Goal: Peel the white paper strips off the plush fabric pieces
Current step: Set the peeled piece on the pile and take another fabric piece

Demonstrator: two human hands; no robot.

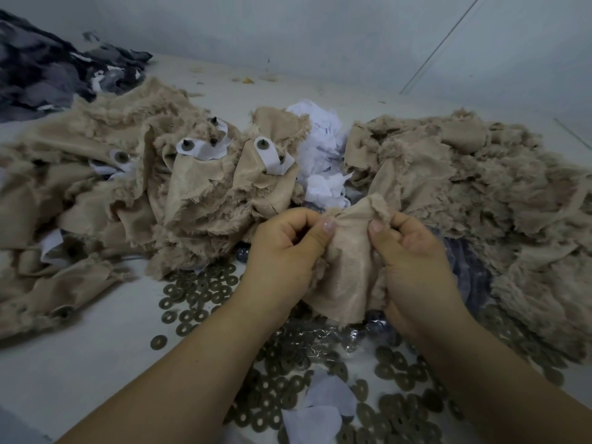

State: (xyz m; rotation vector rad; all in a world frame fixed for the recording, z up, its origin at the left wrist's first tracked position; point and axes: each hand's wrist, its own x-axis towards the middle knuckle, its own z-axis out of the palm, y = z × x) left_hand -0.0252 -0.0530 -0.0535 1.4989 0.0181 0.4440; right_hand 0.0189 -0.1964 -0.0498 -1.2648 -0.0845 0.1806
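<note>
Two hands, left hand and right hand, fingers pinching one plush piece.

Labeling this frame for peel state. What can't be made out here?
Head view only:
- Held fabric piece: any paper strip on it is hidden; only the smooth backing faces the camera.
- Left hand and right hand fingertips: curled behind the fabric folds.
- Dark fabric heap: cut off by the left edge.
- Washers: partly buried under forearms and piles.

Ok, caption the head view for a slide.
Both hands, left hand and right hand, pinch a beige plush piece above scattered washers.
</note>
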